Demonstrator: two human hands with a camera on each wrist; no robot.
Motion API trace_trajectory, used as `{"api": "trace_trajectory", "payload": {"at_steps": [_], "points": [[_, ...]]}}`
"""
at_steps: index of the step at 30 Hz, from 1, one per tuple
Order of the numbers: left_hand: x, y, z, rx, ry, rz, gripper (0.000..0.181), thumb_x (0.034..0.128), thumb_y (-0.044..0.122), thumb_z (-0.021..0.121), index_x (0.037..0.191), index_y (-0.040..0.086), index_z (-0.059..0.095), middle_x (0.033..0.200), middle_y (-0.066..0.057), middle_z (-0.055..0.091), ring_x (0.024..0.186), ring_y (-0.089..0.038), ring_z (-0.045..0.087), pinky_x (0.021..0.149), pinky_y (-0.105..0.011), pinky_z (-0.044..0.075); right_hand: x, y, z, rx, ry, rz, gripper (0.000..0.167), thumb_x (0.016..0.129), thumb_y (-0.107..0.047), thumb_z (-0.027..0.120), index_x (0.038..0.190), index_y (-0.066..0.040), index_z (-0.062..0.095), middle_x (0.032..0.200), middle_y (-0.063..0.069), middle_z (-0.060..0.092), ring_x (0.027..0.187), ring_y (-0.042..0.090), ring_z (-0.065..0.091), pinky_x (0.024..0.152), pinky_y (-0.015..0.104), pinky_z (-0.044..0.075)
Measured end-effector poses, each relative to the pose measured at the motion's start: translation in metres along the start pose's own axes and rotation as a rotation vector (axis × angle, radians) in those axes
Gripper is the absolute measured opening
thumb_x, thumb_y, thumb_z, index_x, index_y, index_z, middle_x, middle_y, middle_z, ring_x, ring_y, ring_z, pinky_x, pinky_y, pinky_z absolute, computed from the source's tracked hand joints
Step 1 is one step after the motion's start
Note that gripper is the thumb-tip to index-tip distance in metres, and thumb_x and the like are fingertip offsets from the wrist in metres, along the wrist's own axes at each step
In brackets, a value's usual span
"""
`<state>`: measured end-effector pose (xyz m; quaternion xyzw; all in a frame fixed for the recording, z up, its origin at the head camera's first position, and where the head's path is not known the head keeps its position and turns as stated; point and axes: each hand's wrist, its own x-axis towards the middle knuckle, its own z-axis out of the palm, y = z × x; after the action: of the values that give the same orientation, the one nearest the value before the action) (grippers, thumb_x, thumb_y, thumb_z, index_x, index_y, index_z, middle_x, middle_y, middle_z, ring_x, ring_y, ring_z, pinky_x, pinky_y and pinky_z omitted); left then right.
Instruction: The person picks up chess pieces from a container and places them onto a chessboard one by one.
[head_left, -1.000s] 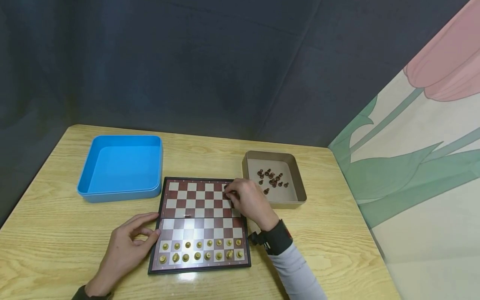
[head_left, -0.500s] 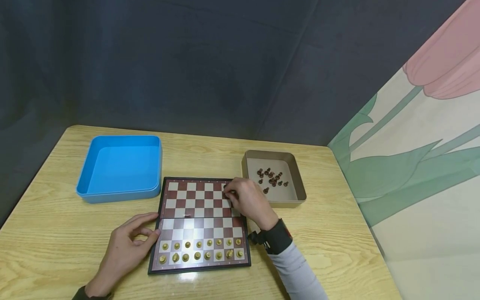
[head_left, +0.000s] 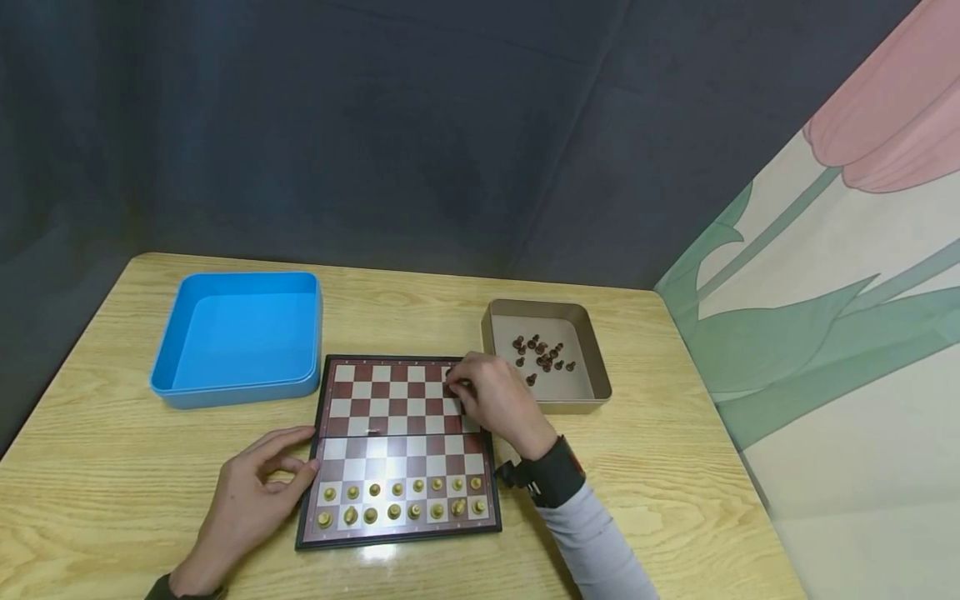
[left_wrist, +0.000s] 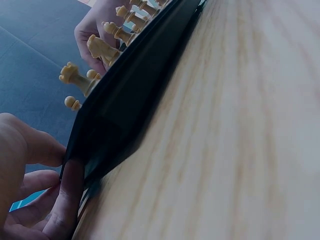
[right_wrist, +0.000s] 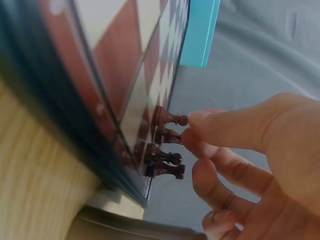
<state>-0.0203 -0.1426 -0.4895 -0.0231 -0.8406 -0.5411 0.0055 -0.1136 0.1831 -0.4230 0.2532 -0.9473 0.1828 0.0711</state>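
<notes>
A folding chessboard [head_left: 386, 462] lies on the table, with two rows of cream chess pieces [head_left: 394, 512] along its near side. My left hand [head_left: 251, 493] touches the board's left edge with thumb and forefinger, the fingers loosely bent. At the far right corner, my right hand [head_left: 497, 400] pinches the head of a dark brown pawn [right_wrist: 170, 118] between thumb and forefinger. The pawn stands upright on the board. Close by it are several other dark chess pieces [right_wrist: 164, 169], mostly hidden by the hand in the head view.
A tan box [head_left: 551, 407] holding several dark pieces [head_left: 543, 360] stands just right of the board's far corner. Behind the board to the left is a blue box [head_left: 236, 395] with nothing inside. A dark curtain [head_left: 375, 150] hangs behind the table.
Both hands stay in place on the board and pawn. Only the head view has shifted very slightly.
</notes>
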Motion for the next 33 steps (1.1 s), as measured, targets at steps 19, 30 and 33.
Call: {"api": "trace_trajectory", "payload": {"at_steps": [19, 30, 33], "points": [[0.000, -0.001, -0.001, 0.001, 0.008, 0.017, 0.043, 0.0951, -0.001, 0.077, 0.137, 0.003, 0.069, 0.140, -0.019, 0.065, 0.084, 0.000, 0.072, 0.064, -0.024, 0.065, -0.002, 0.015, -0.026, 0.023, 0.112, 0.015, 0.010, 0.095, -0.003, 0.080, 0.101, -0.010, 0.084, 0.097, 0.002, 0.077, 0.074, 0.013, 0.066, 0.063, 0.028, 0.054], [0.000, -0.001, -0.001, 0.000, 0.010, 0.019, 0.043, 0.0945, -0.002, 0.077, 0.136, 0.004, 0.070, 0.138, -0.019, 0.066, 0.084, 0.000, 0.072, 0.064, -0.024, 0.065, -0.008, 0.030, -0.040, 0.046, 0.161, 0.055, 0.009, 0.095, -0.001, 0.078, 0.101, -0.005, 0.082, 0.100, 0.005, 0.078, 0.076, 0.016, 0.065, 0.063, 0.029, 0.054], [-0.001, 0.000, 0.000, 0.002, 0.010, 0.018, 0.043, 0.0946, -0.002, 0.077, 0.136, 0.004, 0.070, 0.138, -0.019, 0.066, 0.084, 0.000, 0.072, 0.064, -0.024, 0.065, -0.010, 0.036, -0.044, 0.047, 0.171, 0.072, 0.011, 0.095, 0.000, 0.077, 0.103, -0.005, 0.082, 0.100, 0.006, 0.078, 0.075, 0.016, 0.066, 0.061, 0.028, 0.053]]}}
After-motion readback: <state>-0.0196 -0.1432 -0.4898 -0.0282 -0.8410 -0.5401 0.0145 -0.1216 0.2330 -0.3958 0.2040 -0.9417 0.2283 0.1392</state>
